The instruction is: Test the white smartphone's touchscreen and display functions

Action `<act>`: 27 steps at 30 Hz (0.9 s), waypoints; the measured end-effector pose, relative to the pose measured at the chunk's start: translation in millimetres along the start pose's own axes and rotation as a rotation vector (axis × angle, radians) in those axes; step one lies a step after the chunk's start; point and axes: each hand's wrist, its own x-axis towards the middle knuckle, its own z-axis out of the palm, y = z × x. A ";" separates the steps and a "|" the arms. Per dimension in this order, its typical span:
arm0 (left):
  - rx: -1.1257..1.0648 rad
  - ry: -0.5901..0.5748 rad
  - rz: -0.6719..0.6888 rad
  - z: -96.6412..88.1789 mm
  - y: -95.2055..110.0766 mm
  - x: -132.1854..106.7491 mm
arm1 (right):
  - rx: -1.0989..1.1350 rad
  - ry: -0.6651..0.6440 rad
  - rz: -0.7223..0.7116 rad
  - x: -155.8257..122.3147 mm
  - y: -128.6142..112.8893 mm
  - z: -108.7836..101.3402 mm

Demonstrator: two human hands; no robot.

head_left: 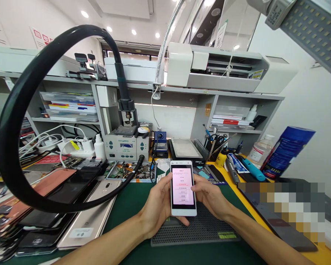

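A white smartphone (183, 211) stands tilted toward me above the bench, its lit screen showing a pale pink page with lines of text. My left hand (157, 204) is closed around the phone's left side, with a fingertip showing below its bottom edge. At the right edge, my right hand (211, 195) grips the phone too, its thumb over the edge of the screen. The right hand's other fingers are partly hidden behind the phone. Beneath both hands lies a dark perforated mat (198, 230) on a green work surface (132, 221).
Stacked phones (88, 217) fill the left side, under a looping black hose (5, 121). Behind stand a hot-air station (127, 147), a tray of circuit boards (121, 171) and a flat heating plate (186, 148). Tools, a bottle (260, 151) and a blue can (288, 152) are right.
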 end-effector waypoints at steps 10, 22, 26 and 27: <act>0.008 0.009 0.000 0.4 0.5 -1.0 | -0.004 -0.007 -0.009 -1.0 -1.1 0.5; 0.007 0.008 -0.002 1.4 0.9 -0.4 | 0.002 -0.003 -0.004 -0.9 -1.1 0.9; 0.008 0.009 0.000 1.9 0.8 -0.7 | 0.003 0.015 0.001 -1.0 -1.8 1.8; 0.009 0.007 0.003 1.9 0.7 -0.8 | 0.000 0.019 0.003 -1.1 -1.9 2.0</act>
